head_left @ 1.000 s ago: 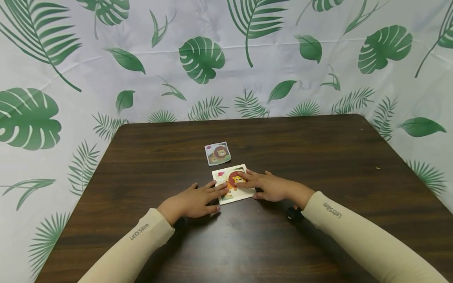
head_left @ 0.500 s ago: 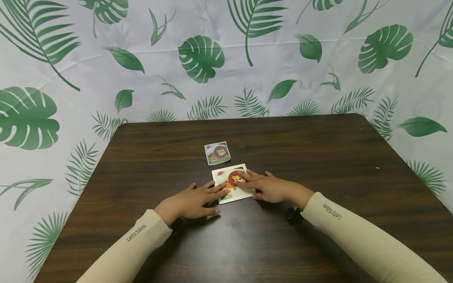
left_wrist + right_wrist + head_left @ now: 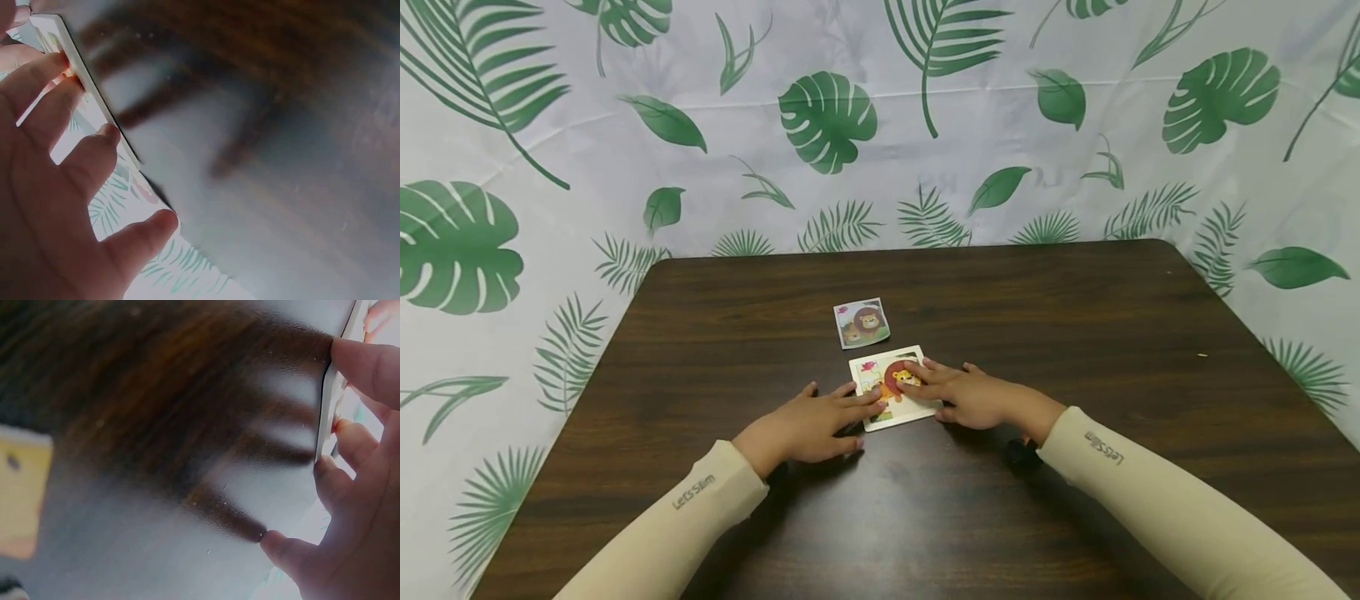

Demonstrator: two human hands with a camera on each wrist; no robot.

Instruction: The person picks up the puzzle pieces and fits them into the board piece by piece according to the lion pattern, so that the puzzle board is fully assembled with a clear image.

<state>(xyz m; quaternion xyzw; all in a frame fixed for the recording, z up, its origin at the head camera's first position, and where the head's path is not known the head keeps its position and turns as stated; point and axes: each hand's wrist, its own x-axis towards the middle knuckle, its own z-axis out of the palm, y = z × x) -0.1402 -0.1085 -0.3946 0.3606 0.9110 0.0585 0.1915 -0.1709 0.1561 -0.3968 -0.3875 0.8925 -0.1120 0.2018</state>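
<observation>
A small cream jigsaw board (image 3: 917, 410) with a lion picture lies flat on the table. Fingertips of my left hand (image 3: 820, 425) rest on its left part, fingers spread, with the thumb off the board. My right hand (image 3: 977, 397) has its index and middle fingers on the lion; its thumb is by the right edge. In the left wrist view the left hand (image 3: 50, 156) has its fingers spread along the board. The right wrist view shows the right hand (image 3: 362, 487) with thumb and fingers at the board's edge. Fingers cover some pieces.
Just behind the board lies a paper picture (image 3: 861, 325) of the same lion scene. The dark wood table (image 3: 1037, 308) reaches back to a leaf-print cloth (image 3: 955, 158). A tiny yellow bit (image 3: 1202, 355) lies far right. One blurred yellowish thing (image 3: 22, 494) shows in the right wrist view.
</observation>
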